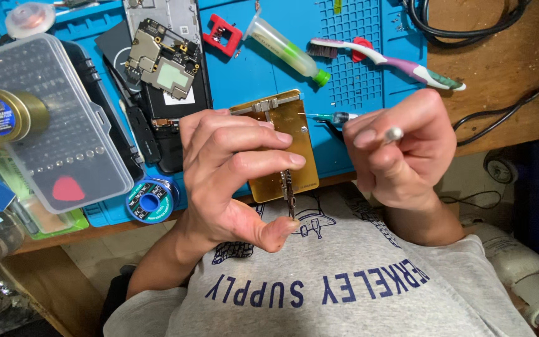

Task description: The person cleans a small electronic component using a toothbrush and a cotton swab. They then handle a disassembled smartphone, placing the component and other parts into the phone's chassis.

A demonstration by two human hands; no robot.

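My left hand (232,175) is raised in front of my chest and pinches a small thin dark part (289,196) between thumb and fingers. My right hand (400,150) is closed around a slim tool with a silver end (394,133) and a teal tip (329,117) pointing left. Just beyond both hands, a gold-coloured board holder (294,134) lies at the near edge of the blue work mat (244,81).
A taken-apart phone with its circuit board (160,62), a clear bit case (45,118), a solder spool (151,201), a round tin (1,115), a syringe tube (285,50), a toothbrush (394,62) and a red clip (221,34) lie on the mat. Black cables (469,28) run at the right.
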